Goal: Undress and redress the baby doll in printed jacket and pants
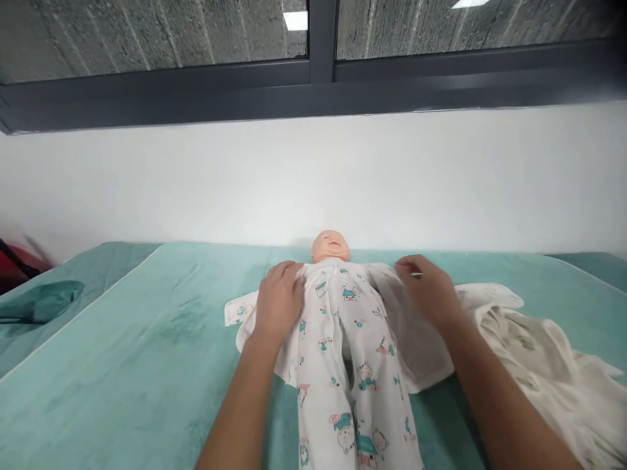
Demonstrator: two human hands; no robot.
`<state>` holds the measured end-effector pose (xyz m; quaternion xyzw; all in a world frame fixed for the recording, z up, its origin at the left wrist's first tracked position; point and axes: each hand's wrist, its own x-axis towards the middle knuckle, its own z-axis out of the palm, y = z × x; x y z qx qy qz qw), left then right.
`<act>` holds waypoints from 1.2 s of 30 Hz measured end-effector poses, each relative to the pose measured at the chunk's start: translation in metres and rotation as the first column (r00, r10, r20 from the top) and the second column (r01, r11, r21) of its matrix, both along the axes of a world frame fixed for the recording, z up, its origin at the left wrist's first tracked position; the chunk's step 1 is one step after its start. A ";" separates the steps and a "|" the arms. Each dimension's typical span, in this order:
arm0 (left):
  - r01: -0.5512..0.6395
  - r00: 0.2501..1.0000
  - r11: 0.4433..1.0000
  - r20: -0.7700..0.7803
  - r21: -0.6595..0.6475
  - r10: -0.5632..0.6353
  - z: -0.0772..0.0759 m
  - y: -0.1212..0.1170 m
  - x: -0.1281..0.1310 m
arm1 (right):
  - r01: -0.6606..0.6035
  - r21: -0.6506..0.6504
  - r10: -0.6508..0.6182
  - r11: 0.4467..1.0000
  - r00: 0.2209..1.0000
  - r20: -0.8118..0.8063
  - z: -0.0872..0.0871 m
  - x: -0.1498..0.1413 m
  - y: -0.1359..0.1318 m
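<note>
A baby doll [330, 247] lies face up, its bald head towards the wall. Over its body is a white baby garment [343, 313] printed with animals and houses, its two legs reaching towards me. A white baby shirt spreads beneath, with a printed sleeve [240, 309] at the left and a plain front panel [424, 356] folded out to the right. My left hand [281, 294] lies by the doll's shoulder, fingers curled on the shirt's edge. Near the other shoulder my right hand [427, 284] is closed, slightly blurred, with a white sliver of cloth between its fingers.
A crumpled cream-white garment [543, 372] lies at the right on the green bed cover [147, 352]. Behind stands a white wall [196, 183] under a dark window frame [196, 94]. A red object [19, 264] shows at the far left.
</note>
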<state>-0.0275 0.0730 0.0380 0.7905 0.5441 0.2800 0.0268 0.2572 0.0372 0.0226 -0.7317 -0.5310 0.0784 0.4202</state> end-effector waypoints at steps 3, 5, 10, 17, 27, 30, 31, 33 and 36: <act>0.022 0.997 0.999 -0.072 -0.038 -0.024 -0.012 0.004 0.006 | -0.349 0.086 0.354 0.933 0.933 -0.065 0.009 -0.055 -0.009; -0.037 0.992 0.996 -0.124 -0.076 0.027 -0.017 0.009 0.003 | -0.512 0.084 0.517 0.855 0.854 -0.057 0.010 -0.078 -0.013; -0.164 0.977 0.977 -0.156 -0.135 0.142 -0.016 0.018 -0.008 | -0.410 0.051 0.412 0.911 0.911 -0.024 -0.017 -0.051 0.002; -0.179 0.976 0.976 -0.144 -0.121 0.162 -0.019 0.018 -0.009 | 0.075 -0.015 -0.069 0.997 0.969 0.236 -0.060 0.049 -0.007; -0.179 0.974 0.980 -0.156 -0.091 0.164 -0.022 0.020 -0.011 | 0.261 -0.192 -0.214 0.946 0.948 0.233 -0.067 0.115 -0.049; -0.178 0.974 0.980 -0.158 -0.085 0.163 -0.023 0.020 -0.009 | 0.238 -0.091 -0.227 0.967 0.967 0.113 -0.034 0.068 -0.049; -0.180 0.973 0.980 -0.159 -0.082 0.166 -0.024 0.020 -0.009 | 0.177 -0.041 -0.174 0.983 0.983 0.058 -0.019 0.047 -0.047; -0.189 0.971 0.979 -0.160 -0.080 0.175 -0.024 0.020 -0.008 | -0.003 0.045 0.004 0.999 1.000 -0.027 0.010 0.001 -0.038; -0.200 0.967 0.975 -0.178 -0.093 0.181 -0.023 0.019 -0.007 | -0.376 -0.003 0.376 0.927 0.927 -0.017 0.043 -0.068 -0.012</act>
